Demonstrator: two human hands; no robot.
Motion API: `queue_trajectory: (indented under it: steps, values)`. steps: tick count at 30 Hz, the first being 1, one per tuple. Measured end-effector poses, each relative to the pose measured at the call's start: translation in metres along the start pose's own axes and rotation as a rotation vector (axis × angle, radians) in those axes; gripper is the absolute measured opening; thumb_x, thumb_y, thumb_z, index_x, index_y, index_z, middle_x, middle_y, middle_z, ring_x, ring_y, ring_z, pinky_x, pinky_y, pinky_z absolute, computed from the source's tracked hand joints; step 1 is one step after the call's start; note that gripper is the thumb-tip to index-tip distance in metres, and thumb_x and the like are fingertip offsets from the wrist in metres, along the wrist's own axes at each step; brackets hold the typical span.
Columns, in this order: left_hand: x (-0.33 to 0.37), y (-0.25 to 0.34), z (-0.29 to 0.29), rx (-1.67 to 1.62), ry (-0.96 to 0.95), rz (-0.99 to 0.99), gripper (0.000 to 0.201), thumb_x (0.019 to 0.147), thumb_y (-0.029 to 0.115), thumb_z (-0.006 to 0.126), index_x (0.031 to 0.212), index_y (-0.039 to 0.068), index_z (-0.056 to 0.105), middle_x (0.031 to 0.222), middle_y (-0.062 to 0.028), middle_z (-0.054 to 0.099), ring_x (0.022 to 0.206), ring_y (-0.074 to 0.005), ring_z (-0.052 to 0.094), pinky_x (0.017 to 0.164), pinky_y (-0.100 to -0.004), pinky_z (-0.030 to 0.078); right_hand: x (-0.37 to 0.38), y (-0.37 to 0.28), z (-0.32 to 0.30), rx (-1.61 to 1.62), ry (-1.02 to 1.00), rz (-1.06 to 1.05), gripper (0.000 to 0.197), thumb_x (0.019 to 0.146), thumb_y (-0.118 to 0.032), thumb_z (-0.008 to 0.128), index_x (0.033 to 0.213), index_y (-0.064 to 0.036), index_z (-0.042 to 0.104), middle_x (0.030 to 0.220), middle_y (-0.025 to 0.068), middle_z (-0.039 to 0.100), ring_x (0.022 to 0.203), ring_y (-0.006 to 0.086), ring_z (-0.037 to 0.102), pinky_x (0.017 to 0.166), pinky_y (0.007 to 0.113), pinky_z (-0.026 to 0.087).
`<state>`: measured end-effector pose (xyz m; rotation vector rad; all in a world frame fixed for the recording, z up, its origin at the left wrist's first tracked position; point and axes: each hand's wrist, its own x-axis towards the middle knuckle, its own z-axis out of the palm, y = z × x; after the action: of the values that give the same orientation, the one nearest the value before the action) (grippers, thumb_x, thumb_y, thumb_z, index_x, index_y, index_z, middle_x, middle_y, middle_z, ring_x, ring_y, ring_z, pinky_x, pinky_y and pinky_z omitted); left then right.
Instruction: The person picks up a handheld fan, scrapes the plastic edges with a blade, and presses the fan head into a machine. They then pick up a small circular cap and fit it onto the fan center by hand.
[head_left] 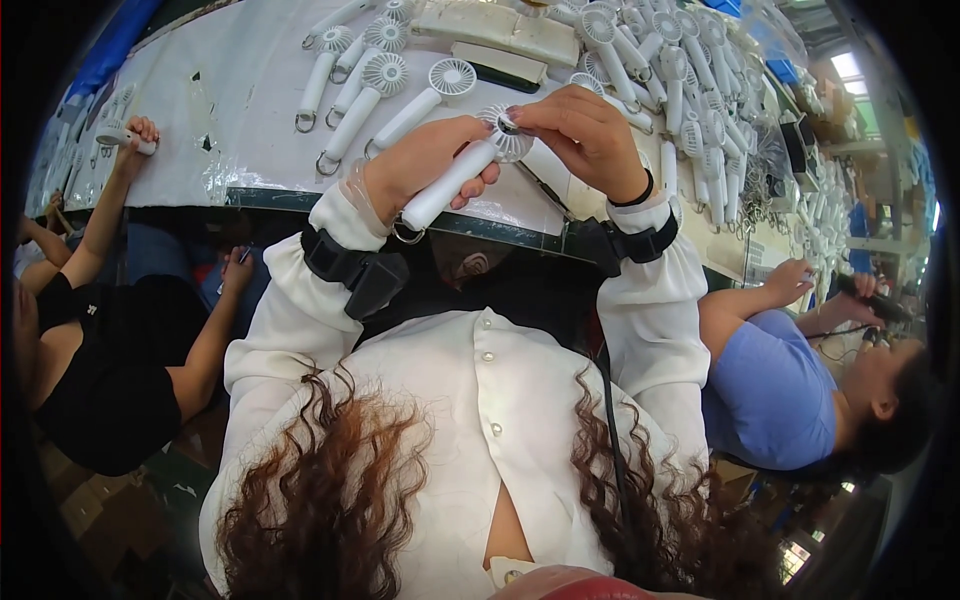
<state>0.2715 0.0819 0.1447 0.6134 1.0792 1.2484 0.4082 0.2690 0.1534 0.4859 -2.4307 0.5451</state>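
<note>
- My left hand (425,160) clamps the fan (452,184) by its handle, apparently steadying its head;
- my right hand (588,140) brings fingertips to that head; whether they pinch, I cannot tell;
- other fans (408,120) lie beyond my left fingers, probably for easy reach.

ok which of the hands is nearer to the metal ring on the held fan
Left. The left hand grips the handle, a little up the picture from the metal ring; the right hand is farther off, at the fan's head.
</note>
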Motion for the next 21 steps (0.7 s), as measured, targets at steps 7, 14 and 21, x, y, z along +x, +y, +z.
queue_trajectory:
  steps: [7, 14, 21]
  values:
    - [-0.002, 0.003, 0.000, 0.020, -0.002, 0.006, 0.031, 0.101, 0.028, 0.032, 0.099, 0.001, 0.046, 0.077, -0.0072, 0.057, 0.049, -0.0093, 0.048, 0.042, -0.0226, 0.043, 0.000, -0.001, -0.001, 0.012, 0.038, -0.054, 0.029, 0.074, 0.005, 0.072, 0.100, -0.0069, 0.069, 0.097, 0.0061, 0.071, 0.081, 0.0220, 0.064, 0.067, 0.029, 0.052]
    - [-0.001, -0.004, 0.006, 0.166, 0.080, 0.036, 0.030, 0.102, 0.031, 0.033, 0.103, 0.003, 0.046, 0.078, -0.0061, 0.057, 0.050, -0.0094, 0.051, 0.043, -0.0227, 0.044, 0.003, -0.011, -0.004, 0.040, -0.003, 0.037, 0.027, 0.074, 0.004, 0.073, 0.098, -0.0066, 0.070, 0.097, 0.0069, 0.070, 0.082, 0.0213, 0.064, 0.067, 0.029, 0.052]
    - [-0.001, -0.003, 0.005, 0.209, 0.103, 0.046, 0.029, 0.102, 0.030, 0.033, 0.106, 0.003, 0.044, 0.078, -0.0058, 0.057, 0.052, -0.0095, 0.052, 0.044, -0.0232, 0.046, 0.002, -0.011, -0.005, 0.021, -0.006, 0.020, 0.025, 0.075, 0.004, 0.072, 0.098, -0.0061, 0.069, 0.097, 0.0072, 0.070, 0.082, 0.0220, 0.066, 0.065, 0.029, 0.053]
